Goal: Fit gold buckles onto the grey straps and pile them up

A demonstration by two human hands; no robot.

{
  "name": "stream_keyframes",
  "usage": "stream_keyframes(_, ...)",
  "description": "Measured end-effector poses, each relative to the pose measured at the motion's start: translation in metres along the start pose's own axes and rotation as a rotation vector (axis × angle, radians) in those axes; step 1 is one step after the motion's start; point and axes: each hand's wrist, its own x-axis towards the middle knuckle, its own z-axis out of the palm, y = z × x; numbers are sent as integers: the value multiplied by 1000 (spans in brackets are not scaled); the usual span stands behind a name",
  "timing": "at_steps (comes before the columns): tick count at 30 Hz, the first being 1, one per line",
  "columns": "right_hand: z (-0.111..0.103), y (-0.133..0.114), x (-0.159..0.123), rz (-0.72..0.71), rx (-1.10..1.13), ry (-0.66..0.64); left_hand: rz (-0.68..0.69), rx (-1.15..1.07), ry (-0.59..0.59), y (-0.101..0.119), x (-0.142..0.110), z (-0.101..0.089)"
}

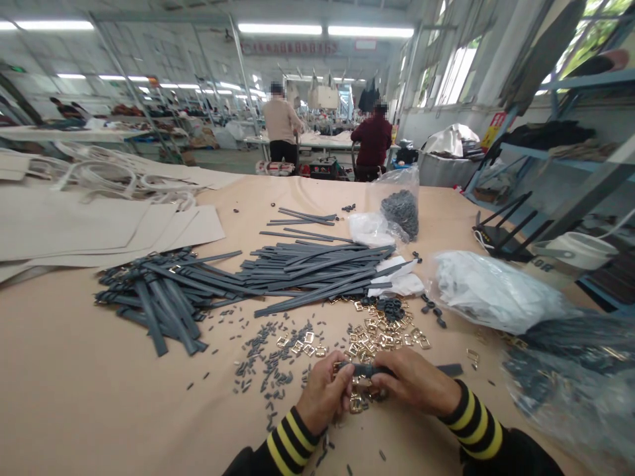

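Note:
A dark grey strap (366, 370) runs between my two hands, its tail sticking out to the right. My left hand (325, 391) is closed on its left end, where a bit of gold metal shows at the fingertips. Farther along the strap, my right hand (414, 380) grips it with thumb and fingers. Gold buckles (370, 337) lie heaped just beyond the hands, some also beneath them. Small grey pieces (268, 357) are scattered to the left. Dark loops (391, 309) sit in a clump behind the buckles.
Loose straps (317, 264) are piled mid-table, and straps with buckles (163, 291) lie at left. Beige panels (99, 218) cover the far left. Plastic bags (496, 291) and a bag of dark loops (401, 211) stand right and back. Two people work beyond the table.

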Motion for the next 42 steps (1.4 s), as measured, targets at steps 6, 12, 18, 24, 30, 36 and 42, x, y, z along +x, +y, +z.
stream_keyframes(6,5,-13,5,-48,182,-89,28,117,27,4,-3,1)
stream_keyframes(12,18,-6,5,-60,201,-41,56,278,33,2,-4,3)
stream_keyframes(18,27,-2,7,-34,259,24,77,334,32,6,-4,4)
stream_keyframes(24,28,-3,11,-61,434,13,161,302,10,11,-8,-1)
stream_keyframes(30,24,2,11,-80,510,-104,131,306,-73,6,-13,2)
stream_keyframes(36,29,-4,10,-123,547,-91,83,238,-162,7,-14,2)
stream_keyframes(42,31,-9,13,-80,542,-46,14,163,-174,1,-12,5)
